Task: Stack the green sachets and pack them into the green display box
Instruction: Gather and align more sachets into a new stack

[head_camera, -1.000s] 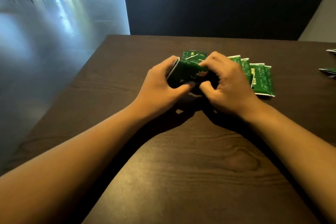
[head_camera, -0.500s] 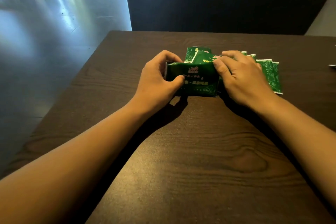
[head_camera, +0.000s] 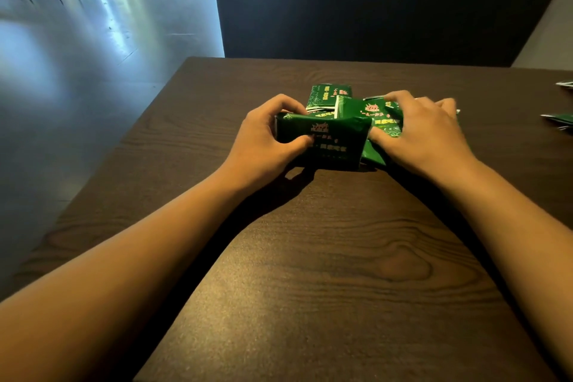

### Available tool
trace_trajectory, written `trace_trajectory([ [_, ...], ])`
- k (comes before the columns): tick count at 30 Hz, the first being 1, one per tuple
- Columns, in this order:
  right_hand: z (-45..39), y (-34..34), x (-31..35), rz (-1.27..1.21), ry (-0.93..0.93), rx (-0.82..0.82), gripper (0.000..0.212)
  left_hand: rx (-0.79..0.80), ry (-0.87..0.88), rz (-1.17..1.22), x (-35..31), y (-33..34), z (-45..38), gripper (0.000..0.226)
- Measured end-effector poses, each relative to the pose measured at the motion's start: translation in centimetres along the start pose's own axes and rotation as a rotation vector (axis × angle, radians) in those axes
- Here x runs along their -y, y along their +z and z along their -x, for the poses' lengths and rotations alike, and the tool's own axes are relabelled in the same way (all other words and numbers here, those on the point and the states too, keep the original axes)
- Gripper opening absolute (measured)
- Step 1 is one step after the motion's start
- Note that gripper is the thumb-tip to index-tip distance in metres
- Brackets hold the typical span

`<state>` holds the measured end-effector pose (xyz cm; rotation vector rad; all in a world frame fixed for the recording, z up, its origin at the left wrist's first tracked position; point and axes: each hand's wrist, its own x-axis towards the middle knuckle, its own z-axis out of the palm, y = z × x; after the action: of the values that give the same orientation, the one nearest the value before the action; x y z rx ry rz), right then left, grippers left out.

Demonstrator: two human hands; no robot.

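The green display box (head_camera: 335, 146) stands on the dark wooden table (head_camera: 325, 257), its printed front facing me. My left hand (head_camera: 266, 136) grips the box's left end, thumb on the front and fingers over the top. My right hand (head_camera: 424, 133) lies over a bunch of green sachets (head_camera: 378, 115) just right of the box; its fingers curl over them and its thumb sits by the box's right end. Most of that bunch is hidden under the hand. Another green printed piece (head_camera: 328, 96) shows behind the box; I cannot tell whether it is a flap or a sachet.
Two more green sachets (head_camera: 558, 118) lie at the table's far right edge. A dark bench back (head_camera: 372, 9) rises behind the table. The table's left edge drops to a shiny grey floor (head_camera: 77, 71).
The box has been turned so that its printed front faces me. My right hand has moved off the box to the right, onto the sachets. My left hand still holds the box.
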<state>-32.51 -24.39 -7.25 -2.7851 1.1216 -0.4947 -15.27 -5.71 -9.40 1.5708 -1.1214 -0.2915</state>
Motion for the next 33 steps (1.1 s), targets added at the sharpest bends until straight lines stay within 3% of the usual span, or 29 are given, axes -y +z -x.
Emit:
trace_trajectory([
  [6, 0.0, -0.4, 0.2, -0.101, 0.015, -0.063, 0.089, -0.04, 0.009, 0.021, -0.2, 0.0, 0.1, 0.027],
  [14, 0.5, -0.2, 0.9, -0.394, -0.081, -0.242, 0.031, -0.078, 0.032, -0.022, -0.2, 0.0, 0.2, 0.025],
  [20, 0.5, -0.3, 0.7, -0.654, -0.109, -0.368, 0.039, -0.141, -0.001, 0.003, 0.3, 0.0, -0.1, 0.02],
  [27, 0.9, -1.6, 1.8, -0.998, -0.064, -0.648, 0.032, -0.153, -0.08, 0.104, 0.7, 0.1, -0.2, 0.019],
  [29, 1.4, -1.8, 2.5, -1.048, -0.117, -0.624, 0.029, -0.144, -0.086, 0.111, 0.7, 0.1, -0.3, 0.019],
  [33, 2.6, -0.8, 4.2, -0.868, -0.336, -0.364, 0.024, -0.101, -0.099, 0.192, 0.2, 0.0, -0.2, 0.012],
])
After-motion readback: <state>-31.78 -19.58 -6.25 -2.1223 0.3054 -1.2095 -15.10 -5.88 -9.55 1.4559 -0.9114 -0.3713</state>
